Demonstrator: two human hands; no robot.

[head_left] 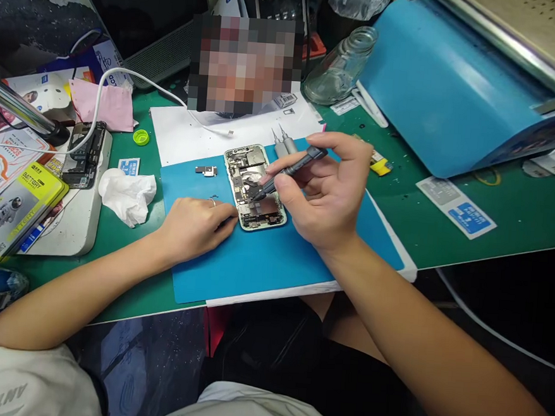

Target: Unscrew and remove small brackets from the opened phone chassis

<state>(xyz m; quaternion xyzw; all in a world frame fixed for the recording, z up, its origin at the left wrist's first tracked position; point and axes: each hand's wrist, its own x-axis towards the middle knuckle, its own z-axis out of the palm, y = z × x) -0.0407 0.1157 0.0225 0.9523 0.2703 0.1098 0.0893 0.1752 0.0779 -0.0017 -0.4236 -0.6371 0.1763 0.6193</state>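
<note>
The opened phone (245,159) lies face-down in the middle of the blue mat (264,264), its back off and its inner boards and connectors bare. The right hand (326,195) grips a dark screwdriver (293,167) like a pen, fingers (341,144) closed around the shaft, with the tip down inside the phone near its middle. The left hand (195,224) rests flat on the mat, grasping nothing; its loosely curled fingers (225,215) touch the phone's lower left corner and brace it.

The main risk, as I judge it, is the tip slipping. The screwdriver leans at a slant, so a push that is off the screw's line could make it skid across the board and scratch a connector or a thin cable. The phone is steadied at one corner only, so a hard twist could swing it on the smooth mat.

Small parts are another worry. A little metal plate (206,171) lies loose on the mat left of the phone, close to the left wrist; a sweep of the forearm could knock it onto the green surface (519,218) or off the edge. Any screw lifted out could roll the same way.

The tweezers (284,144) lie just above the phone, right by the right hand, and their points could catch a knuckle or be nudged into the open case. The white cable (125,78) ends near the phone's top and could drag across it if pulled.
</note>
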